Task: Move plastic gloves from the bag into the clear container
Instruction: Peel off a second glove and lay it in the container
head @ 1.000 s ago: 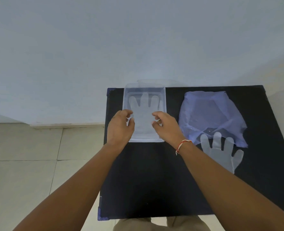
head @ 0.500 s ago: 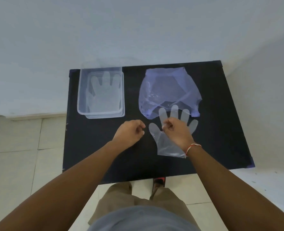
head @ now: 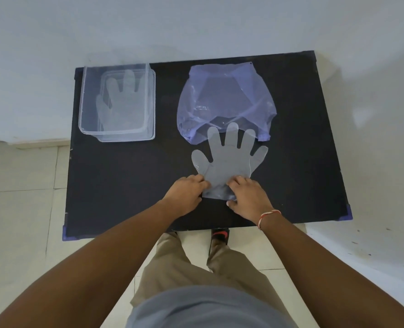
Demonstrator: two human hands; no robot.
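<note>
**Both hands at the cuff of a glove on the worktop**

A clear plastic glove point(head: 229, 159) lay flat on the black worktop point(head: 125, 176), fingers spread and pointing away from the person, its fingertips overlapping the near edge of the bluish plastic bag point(head: 224, 100). The left hand point(head: 186, 195) met the cuff end from the left, its fingers curled at the glove's edge; the right hand point(head: 248, 197) met it from the right, fingers resting on the plastic and thumb down at the cuff's lower corner. Each grip was closed against the cuff, though whether either actually pinched the film or merely pressed it down could not be told. A red-and-white thread band point(head: 267, 215) circled the right wrist.

Well apart, at the far left corner of the worktop, stood the clear container point(head: 146, 105), with a second glove point(head: 120, 102) lying flat inside it. The bag sat between the container and the worktop's right edge, crumpled and open toward the person.
</note>
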